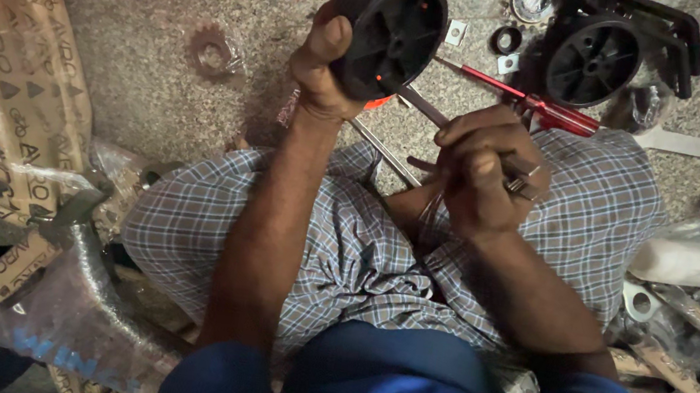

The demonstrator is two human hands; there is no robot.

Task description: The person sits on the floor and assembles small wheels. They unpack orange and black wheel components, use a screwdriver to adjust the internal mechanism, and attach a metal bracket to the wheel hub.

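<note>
My left hand grips a small black plastic wheel and holds it up over my lap, hub side toward me. My right hand is closed around a thin metal tool whose flat end reaches the wheel's lower rim. A metal rod lies under my hands across my checked-cloth lap. A second black wheel lies on the speckled floor at the upper right, set in a black frame piece.
A red-handled screwdriver lies on the floor beside my right knee. Small washers and square nuts sit near the second wheel. A frame wrapped in brown paper and plastic fills the left. Plastic-wrapped parts crowd the right.
</note>
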